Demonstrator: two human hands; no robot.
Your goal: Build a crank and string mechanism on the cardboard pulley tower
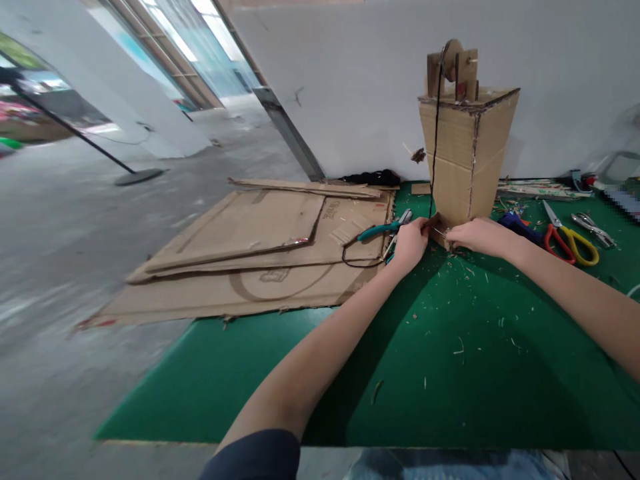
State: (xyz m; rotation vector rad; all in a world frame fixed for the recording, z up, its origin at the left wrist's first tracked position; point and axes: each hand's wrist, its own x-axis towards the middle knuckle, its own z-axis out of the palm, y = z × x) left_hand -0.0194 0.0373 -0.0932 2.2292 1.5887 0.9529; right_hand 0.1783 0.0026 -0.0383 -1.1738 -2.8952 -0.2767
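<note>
Left hand (413, 244) and right hand (477, 236), slightly apart, pinch a small cardboard piece (440, 225) by the tapered, ragged-seamed tower (454, 157); print on the flat sheet (310, 287) is unreadable.

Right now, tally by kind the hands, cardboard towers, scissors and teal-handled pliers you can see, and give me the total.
Hands: 2, the left hand and the right hand
Cardboard tower: 1
Scissors: 1
Teal-handled pliers: 1
Total: 5
</note>
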